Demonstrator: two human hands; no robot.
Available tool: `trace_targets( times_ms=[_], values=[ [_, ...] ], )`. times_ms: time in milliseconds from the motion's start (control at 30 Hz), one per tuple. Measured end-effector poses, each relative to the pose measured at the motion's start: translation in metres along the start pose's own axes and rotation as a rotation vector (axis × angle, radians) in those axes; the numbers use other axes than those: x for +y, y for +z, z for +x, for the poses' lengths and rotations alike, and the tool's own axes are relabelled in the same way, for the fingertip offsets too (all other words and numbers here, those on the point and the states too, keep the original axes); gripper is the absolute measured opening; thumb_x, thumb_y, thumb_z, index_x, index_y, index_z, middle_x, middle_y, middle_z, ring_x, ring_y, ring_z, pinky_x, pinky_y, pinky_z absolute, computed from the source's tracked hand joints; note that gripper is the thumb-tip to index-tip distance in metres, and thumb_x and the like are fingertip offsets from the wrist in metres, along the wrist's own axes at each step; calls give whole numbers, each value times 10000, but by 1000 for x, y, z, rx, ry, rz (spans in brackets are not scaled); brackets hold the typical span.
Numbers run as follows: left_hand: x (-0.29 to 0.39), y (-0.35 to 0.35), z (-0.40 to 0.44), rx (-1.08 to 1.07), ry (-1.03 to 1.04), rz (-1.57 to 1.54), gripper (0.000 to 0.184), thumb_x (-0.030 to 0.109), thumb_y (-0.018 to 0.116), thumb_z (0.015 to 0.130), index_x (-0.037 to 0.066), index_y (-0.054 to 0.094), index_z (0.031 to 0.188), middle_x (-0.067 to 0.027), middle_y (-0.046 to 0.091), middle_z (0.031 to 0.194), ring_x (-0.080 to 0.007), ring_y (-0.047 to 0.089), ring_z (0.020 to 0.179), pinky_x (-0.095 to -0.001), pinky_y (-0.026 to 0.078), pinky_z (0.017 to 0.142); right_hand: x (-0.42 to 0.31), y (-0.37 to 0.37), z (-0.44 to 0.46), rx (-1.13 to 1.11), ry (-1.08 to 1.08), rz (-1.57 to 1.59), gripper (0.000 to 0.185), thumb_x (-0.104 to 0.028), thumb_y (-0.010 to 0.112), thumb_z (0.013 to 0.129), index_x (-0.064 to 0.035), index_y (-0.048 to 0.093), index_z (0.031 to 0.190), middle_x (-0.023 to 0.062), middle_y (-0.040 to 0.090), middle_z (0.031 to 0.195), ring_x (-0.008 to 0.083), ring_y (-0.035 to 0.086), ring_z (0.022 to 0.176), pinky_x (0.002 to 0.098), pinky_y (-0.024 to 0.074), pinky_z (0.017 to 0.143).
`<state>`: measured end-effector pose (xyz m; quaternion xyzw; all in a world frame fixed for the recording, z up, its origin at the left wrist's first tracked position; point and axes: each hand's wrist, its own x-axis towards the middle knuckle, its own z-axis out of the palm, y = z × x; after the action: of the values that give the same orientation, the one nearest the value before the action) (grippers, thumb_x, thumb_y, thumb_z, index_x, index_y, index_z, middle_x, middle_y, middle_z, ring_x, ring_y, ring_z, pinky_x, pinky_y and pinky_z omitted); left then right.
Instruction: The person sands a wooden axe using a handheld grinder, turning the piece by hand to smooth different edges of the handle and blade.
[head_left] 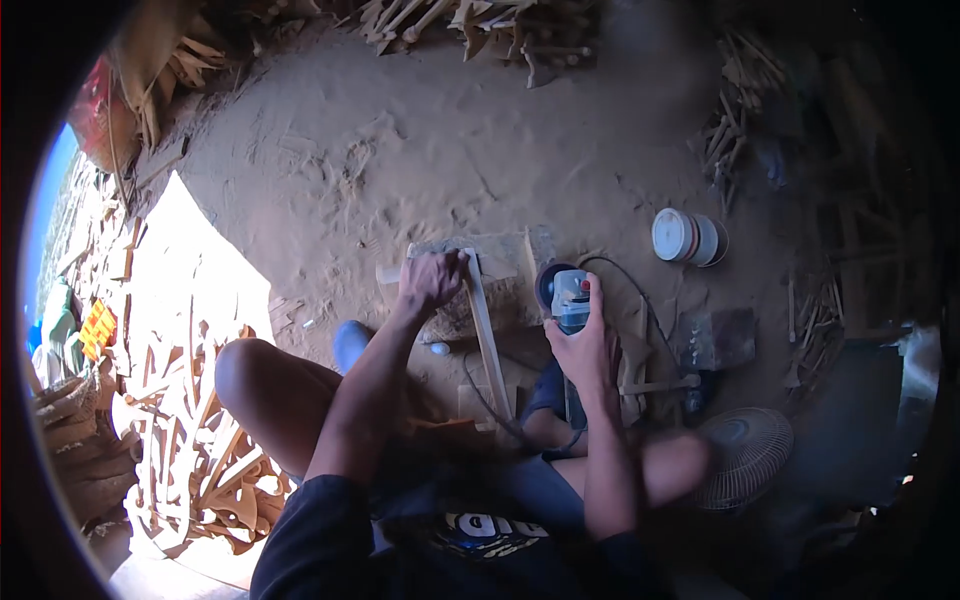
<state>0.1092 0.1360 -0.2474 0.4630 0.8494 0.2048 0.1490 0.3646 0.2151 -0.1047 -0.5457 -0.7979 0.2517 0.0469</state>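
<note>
My left hand (434, 279) is closed around the upper end of a long, pale wooden strip (487, 345). The strip slants down toward my lap, in front of a low, dusty block (515, 300). In my right hand (588, 352) is an angle grinder (570, 300), its fingers wrapped over the body near a red button. The grinder's dark round disc (547, 286) faces left, apart from the strip. Whether the disc is spinning cannot be made out.
A lidded white bucket (688, 238) lies on the dusty ground at right. A wire-caged fan (745, 455) stands by my right knee. The dark cord (640, 285) curves near the grinder. Cut wood pieces (195, 460) pile up at left, with more at the back and right.
</note>
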Motion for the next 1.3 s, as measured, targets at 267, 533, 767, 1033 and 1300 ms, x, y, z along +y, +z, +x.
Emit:
trace_targets(
  times_ms=[267,533,767,1033,1300],
  values=[
    [20,-30,14,51,161,173,286,385,499,1024,157,669,992,-161,706,730,-389,704,689,-517,529,604,24,8,6,102,-149,349,913,-96,767,825,-105,285,1600,255,537,1485,382,579,1337,448,467,1096],
    [2,23,5,-79,167,150,288,424,463,1034,203,647,1056,-167,732,782,-407,719,752,-542,518,650,18,27,16,1,-106,255,953,-180,786,785,-152,298,1603,243,598,1414,445,612,1240,488,503,1038],
    [3,25,3,-48,176,91,292,415,456,1033,211,664,1010,-168,698,730,-411,698,729,-539,495,632,11,59,39,42,-240,357,948,-152,790,778,-101,305,1592,266,600,1402,460,601,1248,493,499,1051],
    [7,19,3,-11,176,73,321,428,490,1029,176,667,939,-166,700,722,-407,702,720,-531,522,622,-22,49,48,-37,-261,225,906,-146,768,786,-105,327,1577,256,603,1400,489,606,1209,521,523,1004],
    [13,13,1,-26,163,68,334,438,495,1029,164,664,941,-168,716,743,-398,716,742,-529,534,634,-20,57,55,-59,-267,201,889,-165,774,785,-111,350,1565,260,598,1404,486,607,1211,518,522,1008]
  ],
)
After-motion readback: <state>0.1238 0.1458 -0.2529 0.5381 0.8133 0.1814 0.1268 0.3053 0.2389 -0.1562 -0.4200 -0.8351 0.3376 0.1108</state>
